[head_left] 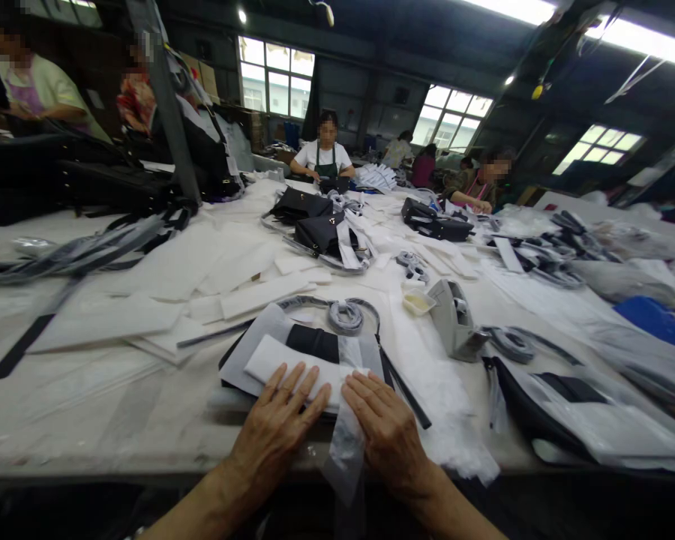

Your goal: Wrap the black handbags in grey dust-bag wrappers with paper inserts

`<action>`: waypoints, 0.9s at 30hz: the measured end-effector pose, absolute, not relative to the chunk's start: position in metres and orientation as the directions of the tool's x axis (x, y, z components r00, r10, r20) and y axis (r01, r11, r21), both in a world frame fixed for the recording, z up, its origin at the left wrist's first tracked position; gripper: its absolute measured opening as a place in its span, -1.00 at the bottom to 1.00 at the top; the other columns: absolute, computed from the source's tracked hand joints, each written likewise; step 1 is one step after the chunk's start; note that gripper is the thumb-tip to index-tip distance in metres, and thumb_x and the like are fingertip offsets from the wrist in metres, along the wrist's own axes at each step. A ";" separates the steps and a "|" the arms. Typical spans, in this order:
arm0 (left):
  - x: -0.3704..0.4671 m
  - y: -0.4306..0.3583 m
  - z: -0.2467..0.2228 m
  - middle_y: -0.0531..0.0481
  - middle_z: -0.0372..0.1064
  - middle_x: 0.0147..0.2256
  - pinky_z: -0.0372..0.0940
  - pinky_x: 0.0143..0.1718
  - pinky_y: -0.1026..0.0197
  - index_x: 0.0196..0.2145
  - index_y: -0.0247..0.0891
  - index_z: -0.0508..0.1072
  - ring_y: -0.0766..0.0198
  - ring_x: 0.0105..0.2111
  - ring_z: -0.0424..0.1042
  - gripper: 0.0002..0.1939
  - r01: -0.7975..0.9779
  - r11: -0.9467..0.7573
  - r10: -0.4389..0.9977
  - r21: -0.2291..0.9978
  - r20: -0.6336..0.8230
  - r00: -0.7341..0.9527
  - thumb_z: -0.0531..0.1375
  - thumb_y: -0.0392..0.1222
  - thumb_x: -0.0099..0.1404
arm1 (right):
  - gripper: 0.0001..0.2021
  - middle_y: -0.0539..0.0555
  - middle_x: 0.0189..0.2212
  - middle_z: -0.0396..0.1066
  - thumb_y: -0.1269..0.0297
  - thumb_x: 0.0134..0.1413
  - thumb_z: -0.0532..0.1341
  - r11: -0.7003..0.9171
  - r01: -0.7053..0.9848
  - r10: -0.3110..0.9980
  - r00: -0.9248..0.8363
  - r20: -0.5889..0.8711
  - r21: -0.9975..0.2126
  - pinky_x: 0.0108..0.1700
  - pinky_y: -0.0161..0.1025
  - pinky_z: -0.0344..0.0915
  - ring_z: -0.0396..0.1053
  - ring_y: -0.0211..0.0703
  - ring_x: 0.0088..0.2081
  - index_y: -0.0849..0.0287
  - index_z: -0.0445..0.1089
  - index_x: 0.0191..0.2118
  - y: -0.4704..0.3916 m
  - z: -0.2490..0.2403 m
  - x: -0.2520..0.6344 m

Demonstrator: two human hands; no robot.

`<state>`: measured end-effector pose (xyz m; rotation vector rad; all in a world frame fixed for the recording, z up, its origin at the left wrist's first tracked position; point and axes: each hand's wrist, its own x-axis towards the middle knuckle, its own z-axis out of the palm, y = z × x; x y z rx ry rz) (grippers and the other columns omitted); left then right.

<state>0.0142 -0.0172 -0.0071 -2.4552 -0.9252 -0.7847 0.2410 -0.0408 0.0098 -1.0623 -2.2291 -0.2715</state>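
A black bag [313, 343] lies flat at the front edge of the table, partly covered by translucent wrap. On it rests a folded white foam sheet [275, 361]. My left hand [278, 416] presses on the foam sheet, fingers spread. Beside it my right hand [382, 420] lies flat over the sheet's right end, its fingers stretched out and close together. A clear strip [346, 446] runs between my hands and hangs over the table edge. Just behind the bag sits a wrapped, coiled strap [345, 317].
A grey tape dispenser [453, 319] and a small yellowish dish [418, 302] stand right of the bag. Another wrapped bag [574, 397] lies at the right. Foam sheets [146, 315] cover the left. Several people work across the table [28, 435].
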 end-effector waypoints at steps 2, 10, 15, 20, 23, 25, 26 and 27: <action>0.021 -0.018 0.001 -0.20 0.33 0.18 -0.03 0.31 -0.11 0.10 -0.32 0.42 0.03 0.22 0.24 -0.63 0.665 -0.723 0.440 -0.189 0.615 0.654 -0.06 -0.27 0.47 | -0.55 0.23 0.00 0.53 0.59 0.20 -0.03 0.654 0.755 0.595 -0.468 0.653 -0.055 0.14 0.03 0.42 0.45 -0.02 0.08 0.27 0.40 0.12 -0.040 0.006 0.241; 0.045 0.000 0.026 0.02 0.39 -0.40 0.34 -0.30 0.22 -0.33 -0.22 0.37 0.25 -0.39 0.42 -0.70 0.567 -0.776 0.629 0.279 0.422 0.653 -0.09 -0.25 0.50 | -0.57 0.22 0.01 0.52 0.59 0.19 0.02 0.648 0.751 0.624 -0.426 0.655 -0.129 0.17 0.02 0.39 0.44 -0.04 0.09 0.27 0.41 0.11 -0.039 0.001 0.243; 0.051 -0.004 0.008 -0.07 0.43 -0.18 0.33 -0.17 0.12 0.08 -0.24 0.31 0.14 -0.21 0.41 -0.72 0.589 -0.742 0.659 0.319 0.510 0.553 -0.04 -0.26 0.48 | -0.58 0.22 0.05 0.49 0.46 0.07 0.22 0.638 0.669 0.767 -0.511 0.388 -0.381 0.15 -0.01 0.40 0.44 0.02 0.10 0.21 0.46 0.09 -0.032 0.025 0.259; 0.050 -0.003 0.001 0.00 0.43 0.01 0.31 -0.15 0.07 0.26 -0.12 0.18 0.12 -0.18 0.37 -0.57 0.545 -0.779 0.625 0.309 0.456 0.634 0.01 -0.30 0.48 | -0.59 0.16 0.04 0.50 0.40 0.02 0.32 0.533 0.548 0.780 -0.613 0.124 -0.645 0.18 -0.08 0.33 0.43 0.02 0.10 0.13 0.50 0.04 -0.023 0.081 0.273; 0.049 -0.002 0.004 0.05 0.47 -0.02 0.29 -0.21 0.05 0.13 -0.11 0.32 0.10 -0.24 0.35 -0.69 0.544 -0.781 0.622 0.307 0.471 0.626 0.02 -0.27 0.48 | -0.74 0.04 -0.11 0.59 0.31 0.09 0.30 0.261 0.556 0.848 -0.523 -0.088 -0.789 0.04 -0.21 0.39 0.52 -0.05 -0.06 0.07 0.57 -0.07 0.001 0.101 0.282; 0.049 -0.002 0.005 0.07 0.47 -0.01 0.27 -0.24 0.06 0.09 -0.11 0.36 0.12 -0.26 0.33 -0.72 0.534 -0.787 0.613 0.309 0.491 0.619 0.01 -0.26 0.49 | -0.79 0.02 -0.24 0.61 0.26 0.18 0.22 0.145 0.659 0.925 -0.355 -0.135 -0.738 -0.09 -0.26 0.39 0.53 -0.09 -0.17 0.12 0.60 -0.17 0.027 0.100 0.282; 0.050 -0.002 0.005 0.07 0.47 -0.01 0.27 -0.25 0.07 0.08 -0.11 0.36 0.13 -0.27 0.32 -0.72 0.526 -0.791 0.608 0.313 0.499 0.618 0.00 -0.25 0.50 | -0.78 0.02 -0.30 0.60 0.25 0.20 0.20 0.125 0.720 0.949 -0.288 -0.130 -0.682 -0.16 -0.27 0.38 0.52 -0.09 -0.23 0.14 0.61 -0.22 0.041 0.095 0.279; 0.050 -0.002 0.004 0.08 0.47 0.00 0.26 -0.25 0.07 0.09 -0.12 0.36 0.13 -0.27 0.32 -0.71 0.518 -0.795 0.602 0.316 0.508 0.615 -0.01 -0.25 0.50 | -0.76 0.03 -0.36 0.59 0.25 0.21 0.19 0.118 0.773 0.960 -0.248 -0.126 -0.623 -0.22 -0.27 0.35 0.50 -0.10 -0.28 0.16 0.62 -0.27 0.055 0.090 0.274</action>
